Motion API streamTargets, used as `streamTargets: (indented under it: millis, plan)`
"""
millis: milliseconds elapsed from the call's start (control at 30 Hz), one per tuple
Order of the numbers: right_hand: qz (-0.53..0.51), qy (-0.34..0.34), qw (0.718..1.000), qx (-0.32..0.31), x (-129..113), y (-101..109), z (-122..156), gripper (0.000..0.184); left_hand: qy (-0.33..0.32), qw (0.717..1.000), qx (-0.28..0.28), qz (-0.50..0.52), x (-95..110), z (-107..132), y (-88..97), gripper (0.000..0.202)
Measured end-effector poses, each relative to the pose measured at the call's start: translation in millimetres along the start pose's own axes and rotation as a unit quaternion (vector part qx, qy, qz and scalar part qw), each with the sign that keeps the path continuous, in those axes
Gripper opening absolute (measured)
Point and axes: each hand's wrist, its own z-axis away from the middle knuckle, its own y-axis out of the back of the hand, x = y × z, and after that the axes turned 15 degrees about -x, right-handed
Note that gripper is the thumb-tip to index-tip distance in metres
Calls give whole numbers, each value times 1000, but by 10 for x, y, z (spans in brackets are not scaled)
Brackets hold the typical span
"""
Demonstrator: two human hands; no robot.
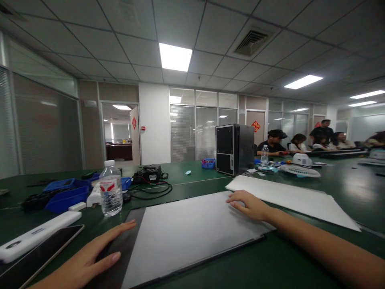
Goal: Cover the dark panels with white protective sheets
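Note:
A large flat panel (192, 233) with a white sheet face and a dark border lies on the green table (300, 265) in front of me. My left hand (90, 257) rests flat on the panel's dark left strip, fingers stretched out. My right hand (248, 204) lies open on the panel's far right corner, fingers spread and pointing left. Neither hand holds anything.
A water bottle (110, 188) stands left of the panel, with blue trays (64, 194), a power brick with cables (148, 176), a white bar (36, 237) and a dark tablet (39, 257). A second white sheet (294, 196) lies at right, a computer tower (234, 149) behind. Several people sit at far right.

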Motion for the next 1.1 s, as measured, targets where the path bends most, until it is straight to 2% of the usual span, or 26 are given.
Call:
streamTargets:
  millis: [133,433,567,667,733,833,900,933,1000,1100]
  plan:
    - [17,-14,999,-30,26,18,28,42,-15,997,-69,-23,-72,3,23,66]
    - [-16,41,998,-45,-309,-15,-1,36,-21,995,-63,-74,-66,-34,-79,68]
    - [-42,53,996,-56,-288,-49,-24,42,6,992,-91,-87,-21,-87,-98,65]
    - [-37,29,999,-24,3,-70,-50,45,13,988,-114,-100,-13,-113,-123,62]
    - [4,-17,1000,8,339,-73,-35,46,10,990,-94,-104,-7,-108,-149,59]
    - [87,-151,985,17,921,-80,76,51,-4,993,-48,-108,13,-81,-170,54]
    - [107,-270,957,-11,1245,-93,184,64,-17,993,-50,-107,20,-65,-163,53]
    - [104,-304,947,-21,1363,-100,234,67,-21,993,-49,-106,16,-61,-156,52]
    - [94,-340,935,-43,1503,-110,309,67,-19,993,-46,-104,-8,-60,-143,53]
    - [92,-345,932,-66,1517,-104,338,62,-3,991,-74,-108,-63,-63,-135,57]
